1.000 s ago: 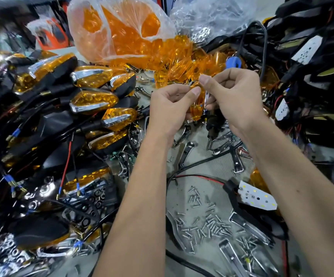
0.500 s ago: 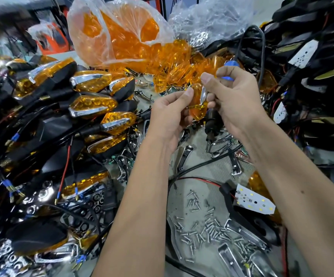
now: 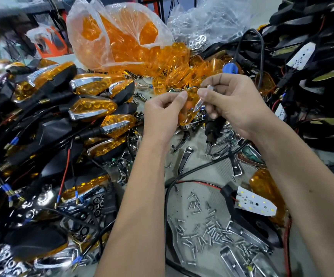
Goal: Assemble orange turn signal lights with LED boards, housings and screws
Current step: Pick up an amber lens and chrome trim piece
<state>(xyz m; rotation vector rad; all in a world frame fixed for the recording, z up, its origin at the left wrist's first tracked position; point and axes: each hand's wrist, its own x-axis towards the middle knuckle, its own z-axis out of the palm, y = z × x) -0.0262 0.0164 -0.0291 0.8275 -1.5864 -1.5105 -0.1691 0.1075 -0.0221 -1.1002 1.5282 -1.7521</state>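
My left hand [image 3: 162, 112] grips an orange lens [image 3: 186, 114] held up over the table's middle. My right hand [image 3: 232, 100] pinches a chrome trim strip [image 3: 199, 103] against that lens, thumb and forefinger at its upper end. An electric screwdriver [image 3: 211, 130] with a blue top [image 3: 229, 68] hangs just behind my right hand. At lower right lies a black housing [image 3: 248, 220] with a white LED board [image 3: 256, 202] on it. Several loose screws [image 3: 206, 230] lie scattered in front of it.
Finished orange lights [image 3: 90, 106] with black stems and wires are piled on the left. A plastic bag of orange lenses [image 3: 118, 41] stands at the back. Black housings with LED boards [image 3: 302, 54] are stacked on the right. Chrome trims [image 3: 236, 256] lie near the front edge.
Both hands have turned the lens and trim strip; the strip now lies along the lens under my right thumb and forefinger. The hands stay at about the same place.
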